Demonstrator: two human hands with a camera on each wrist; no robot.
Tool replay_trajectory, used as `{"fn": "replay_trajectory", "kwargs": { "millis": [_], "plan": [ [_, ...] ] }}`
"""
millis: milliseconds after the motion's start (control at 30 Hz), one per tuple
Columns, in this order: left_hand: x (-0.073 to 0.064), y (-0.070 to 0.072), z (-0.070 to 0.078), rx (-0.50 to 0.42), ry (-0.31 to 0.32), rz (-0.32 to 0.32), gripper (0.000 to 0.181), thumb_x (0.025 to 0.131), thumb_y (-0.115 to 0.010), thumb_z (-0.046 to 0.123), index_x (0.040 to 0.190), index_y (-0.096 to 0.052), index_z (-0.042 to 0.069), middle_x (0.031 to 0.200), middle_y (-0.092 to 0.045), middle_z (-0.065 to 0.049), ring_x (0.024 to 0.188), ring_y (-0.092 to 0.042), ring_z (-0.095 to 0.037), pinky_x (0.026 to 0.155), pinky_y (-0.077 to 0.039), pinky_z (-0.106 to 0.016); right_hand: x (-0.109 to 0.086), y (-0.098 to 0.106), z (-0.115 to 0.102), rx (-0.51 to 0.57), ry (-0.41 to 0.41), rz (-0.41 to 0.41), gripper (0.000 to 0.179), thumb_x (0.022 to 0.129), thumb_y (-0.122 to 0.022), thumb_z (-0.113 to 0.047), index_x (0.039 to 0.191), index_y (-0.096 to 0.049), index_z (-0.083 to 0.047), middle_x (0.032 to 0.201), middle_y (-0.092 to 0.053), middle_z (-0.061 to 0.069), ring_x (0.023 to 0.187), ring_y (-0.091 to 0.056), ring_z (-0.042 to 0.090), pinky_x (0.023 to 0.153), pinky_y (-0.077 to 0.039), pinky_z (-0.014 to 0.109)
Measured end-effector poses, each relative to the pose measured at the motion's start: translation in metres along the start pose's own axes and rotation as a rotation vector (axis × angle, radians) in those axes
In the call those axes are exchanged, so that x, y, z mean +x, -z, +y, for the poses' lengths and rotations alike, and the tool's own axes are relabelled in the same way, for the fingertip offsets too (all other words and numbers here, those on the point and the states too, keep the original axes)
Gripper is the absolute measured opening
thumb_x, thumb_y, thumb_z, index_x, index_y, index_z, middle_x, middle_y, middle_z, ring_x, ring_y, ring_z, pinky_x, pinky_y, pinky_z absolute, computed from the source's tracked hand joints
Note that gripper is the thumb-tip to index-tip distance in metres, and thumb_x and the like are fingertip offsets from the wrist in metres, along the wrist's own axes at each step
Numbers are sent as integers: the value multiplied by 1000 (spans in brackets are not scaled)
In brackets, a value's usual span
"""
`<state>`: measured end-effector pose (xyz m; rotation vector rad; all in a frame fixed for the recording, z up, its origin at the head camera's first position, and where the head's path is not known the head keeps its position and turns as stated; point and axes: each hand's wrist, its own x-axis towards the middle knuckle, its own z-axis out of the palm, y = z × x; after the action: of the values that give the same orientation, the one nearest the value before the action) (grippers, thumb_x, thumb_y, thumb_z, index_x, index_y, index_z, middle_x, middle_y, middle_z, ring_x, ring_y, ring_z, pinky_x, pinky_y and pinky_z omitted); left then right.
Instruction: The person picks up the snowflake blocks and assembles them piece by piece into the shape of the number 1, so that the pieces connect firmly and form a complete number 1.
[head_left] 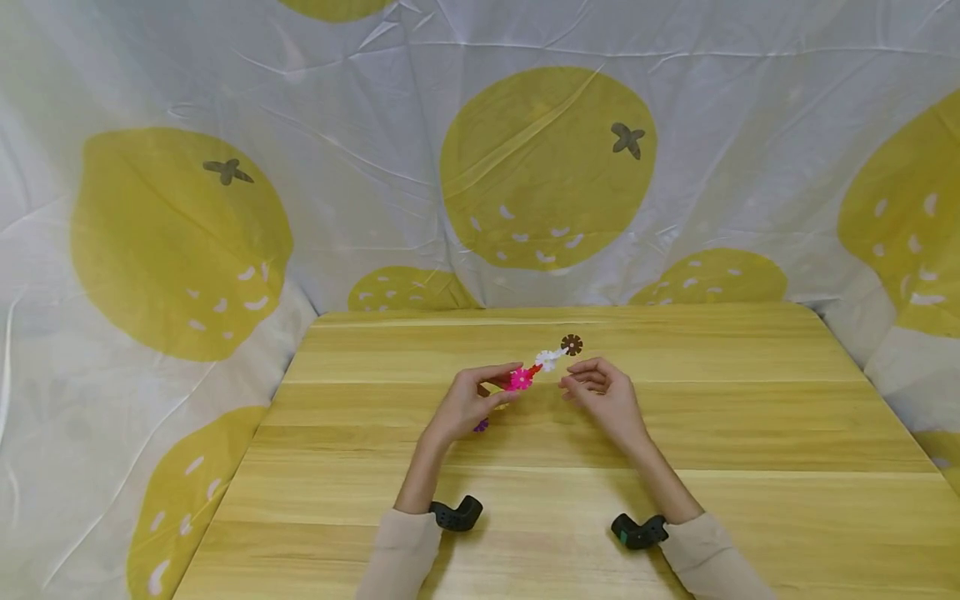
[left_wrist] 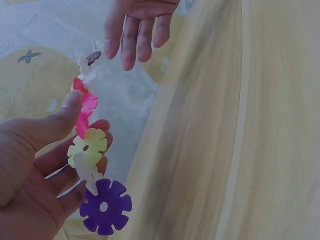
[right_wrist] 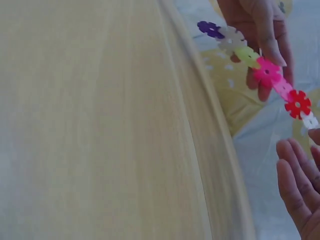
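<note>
A chain of slotted, flower-shaped plastic discs hangs together above the table, held by my left hand (head_left: 459,410). Thumb and fingers pinch it around the pink discs (right_wrist: 267,72). Toward the far right end follow a red disc (right_wrist: 298,104), white discs (head_left: 546,360) and a brown disc (head_left: 572,345). On the near side are a pale yellow disc (left_wrist: 92,141), a whitish disc (left_wrist: 88,172) and a purple disc (left_wrist: 114,205) at the end. My right hand (head_left: 611,404) is beside the white and brown end, fingers relaxed and holding nothing.
Both hands are over a wooden table (head_left: 750,400). Behind it and at its sides hangs a pale cloth (head_left: 360,167) with large yellow fruit prints. Black wrist devices, one on the left (head_left: 457,514) and one on the right (head_left: 639,532), sit at the sleeves.
</note>
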<state>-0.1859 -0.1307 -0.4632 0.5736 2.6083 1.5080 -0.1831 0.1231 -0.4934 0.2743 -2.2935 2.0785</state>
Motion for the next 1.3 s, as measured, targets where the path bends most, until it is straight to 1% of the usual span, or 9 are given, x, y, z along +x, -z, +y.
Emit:
{"fn": "replay_trajectory", "kwargs": {
  "millis": [100,233,400,600,800,933,1100,1167,1300],
  "plan": [
    [2,-6,2,-40,-26,5,46,94,-77,15,138,-67,8,126,-75,-12,111,-70,-27,75,-57,-25,-4,-10,-2,-25,89,-17,25,94,-77,-12,112,-69,3,98,-76,23,79,-77,23,69,-63,33],
    [5,-14,3,-96,-35,7,46,95,-76,15,139,-66,7,124,-75,-13,110,-70,-27,73,-57,-23,-10,-22,-5,-127,213,-21,27,93,-79,-12,119,-73,-7,97,-78,15,81,-76,17,68,-61,25],
    [7,-23,2,-153,-35,27,45,95,-75,15,139,-66,6,120,-76,-15,107,-71,-27,73,-57,-21,-13,-29,-6,-211,251,-9,35,91,-81,-13,125,-75,-10,100,-79,12,84,-76,16,71,-61,23],
    [7,-27,3,-260,-2,42,43,96,-73,12,139,-67,13,116,-76,-16,106,-72,-26,74,-58,-21,-14,-29,-7,-220,255,-12,33,90,-81,-12,122,-77,-11,109,-76,11,88,-76,23,72,-62,24],
    [7,-27,3,-327,7,27,44,98,-71,12,141,-65,11,120,-74,-17,113,-70,-26,79,-59,-21,-13,-30,-5,-201,265,-16,32,91,-80,-11,122,-77,-10,112,-73,12,88,-75,27,72,-62,24],
    [7,-25,3,-365,-14,-42,49,100,-68,7,148,-58,10,127,-70,-19,120,-66,-31,81,-58,-22,-12,-29,-6,-211,241,16,30,91,-79,-9,121,-77,-8,112,-74,13,89,-74,30,71,-61,24],
    [7,-21,3,-408,-61,-140,58,100,-60,-5,155,-47,8,140,-62,-23,130,-59,-38,93,-57,-21,-9,-24,-10,-202,183,16,29,93,-78,-9,121,-77,-6,113,-75,16,87,-73,26,71,-60,22],
    [8,-20,3,-427,-75,-166,60,100,-59,-8,156,-45,7,144,-59,-24,133,-57,-41,97,-56,-22,-9,-22,-11,-184,165,8,29,93,-77,-10,121,-76,-6,114,-75,16,87,-72,24,71,-60,21],
    [8,-19,4,-447,-75,-196,62,98,-59,-10,156,-45,6,147,-56,-24,134,-56,-42,100,-56,-26,-7,-16,-10,-132,134,-18,29,95,-76,-13,124,-76,-8,117,-74,15,89,-73,27,72,-61,23]
  ]
}}
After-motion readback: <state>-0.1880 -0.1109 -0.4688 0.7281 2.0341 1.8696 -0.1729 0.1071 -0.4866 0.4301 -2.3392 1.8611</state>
